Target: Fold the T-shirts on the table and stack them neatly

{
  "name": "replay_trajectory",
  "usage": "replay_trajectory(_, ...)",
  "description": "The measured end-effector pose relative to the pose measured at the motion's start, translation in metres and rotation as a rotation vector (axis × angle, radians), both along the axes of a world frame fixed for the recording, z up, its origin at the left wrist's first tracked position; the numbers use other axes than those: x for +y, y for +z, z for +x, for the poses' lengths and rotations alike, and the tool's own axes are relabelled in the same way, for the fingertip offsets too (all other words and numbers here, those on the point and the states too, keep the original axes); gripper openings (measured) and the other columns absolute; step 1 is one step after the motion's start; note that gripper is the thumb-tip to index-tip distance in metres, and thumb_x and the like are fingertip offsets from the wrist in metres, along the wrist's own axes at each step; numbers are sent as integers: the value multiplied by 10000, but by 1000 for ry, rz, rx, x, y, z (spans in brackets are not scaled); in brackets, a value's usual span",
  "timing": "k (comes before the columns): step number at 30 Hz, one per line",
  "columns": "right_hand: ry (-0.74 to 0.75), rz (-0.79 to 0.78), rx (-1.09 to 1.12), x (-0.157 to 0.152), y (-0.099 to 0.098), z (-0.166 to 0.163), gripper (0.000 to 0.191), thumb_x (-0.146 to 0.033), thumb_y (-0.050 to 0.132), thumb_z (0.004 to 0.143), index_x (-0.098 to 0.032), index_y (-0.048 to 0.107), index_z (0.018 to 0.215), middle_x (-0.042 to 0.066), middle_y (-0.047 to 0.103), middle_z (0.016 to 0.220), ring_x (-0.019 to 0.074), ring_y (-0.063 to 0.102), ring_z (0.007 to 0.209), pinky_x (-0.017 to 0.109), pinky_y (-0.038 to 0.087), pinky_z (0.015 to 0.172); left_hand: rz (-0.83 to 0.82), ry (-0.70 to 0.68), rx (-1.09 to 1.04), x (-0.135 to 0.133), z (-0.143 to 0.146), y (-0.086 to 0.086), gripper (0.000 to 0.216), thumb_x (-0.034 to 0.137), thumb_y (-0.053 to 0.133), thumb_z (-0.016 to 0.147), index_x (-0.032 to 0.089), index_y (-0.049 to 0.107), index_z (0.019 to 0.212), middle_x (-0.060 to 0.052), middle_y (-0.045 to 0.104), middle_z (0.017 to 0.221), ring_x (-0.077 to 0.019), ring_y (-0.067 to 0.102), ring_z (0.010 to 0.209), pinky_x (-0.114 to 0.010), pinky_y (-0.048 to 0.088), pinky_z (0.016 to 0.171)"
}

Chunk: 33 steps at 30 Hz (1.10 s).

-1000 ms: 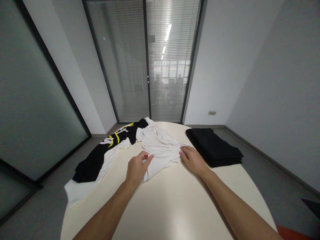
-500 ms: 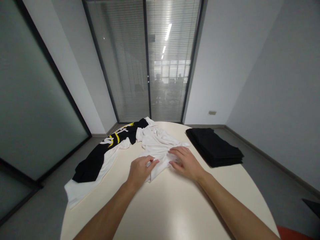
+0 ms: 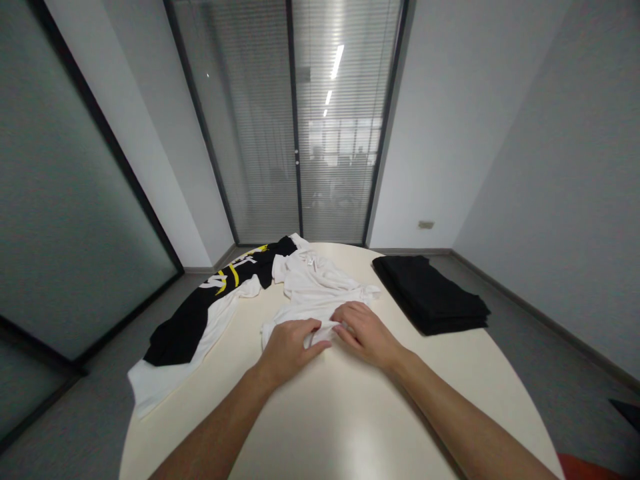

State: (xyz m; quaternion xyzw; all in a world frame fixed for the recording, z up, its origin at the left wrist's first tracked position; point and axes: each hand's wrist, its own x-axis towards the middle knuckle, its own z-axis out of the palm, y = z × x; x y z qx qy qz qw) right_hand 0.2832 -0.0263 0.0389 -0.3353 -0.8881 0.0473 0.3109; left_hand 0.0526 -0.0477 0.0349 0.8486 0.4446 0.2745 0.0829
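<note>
A crumpled white shirt lies in the middle of a round cream table. My left hand rests on the shirt's near edge, fingers curled and pinching the cloth. Close beside it on the right, my right hand lies on the same edge with its fingers pressed down on the fabric. The two hands nearly touch.
A black, white and yellow garment hangs over the table's left edge. A folded stack of black clothes sits at the right rim. Glass doors with blinds stand behind the table. A red object shows at the bottom right.
Both hands have drawn toward each other and toward me, gathering the shirt's near edge. The right hand slid left from the shirt's right side. The cloth now reaches further left under my left hand.
</note>
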Motion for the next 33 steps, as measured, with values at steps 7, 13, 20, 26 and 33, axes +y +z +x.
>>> replay_trajectory(7,-340,-225,404,13,-10,17,277,-466,452,1000,-230,597,984,50,676,903,212,613,812,293,443,652,-33,-61,36,3,-2,-10,749,315,728,834,197,389,1491,-135,586,1409,-298,574,1257,-453,457,1063)
replay_trajectory(13,-444,-271,717,29,-17,32,365,-554,519,941,-199,604,957,-17,534,681,154,484,625,257,349,553,93,43,10,11,-4,-16,559,29,565,815,197,543,1348,-93,635,1309,-246,589,1204,-412,473,1053)
replay_trajectory(20,-469,-376,978,39,-22,46,449,-625,643,815,-183,620,891,-34,511,640,135,437,586,262,321,540,155,217,-7,13,-7,-11,182,158,573,933,218,676,1070,-52,702,1056,-224,640,1007,-347,509,907)
replay_trajectory(26,-489,-474,1136,47,-27,49,429,-613,703,748,-198,619,815,-38,525,625,130,436,580,260,327,543,50,388,-119,15,-12,-11,191,291,517,1000,233,650,1123,-38,740,986,-209,690,915,-294,487,800)
replay_trajectory(33,-469,-533,1254,50,-28,48,457,-608,743,706,-204,651,900,-16,622,669,153,518,596,271,389,565,-32,441,-120,13,-11,-6,185,371,523,998,268,644,1093,-16,757,950,-223,708,859,-284,448,720)
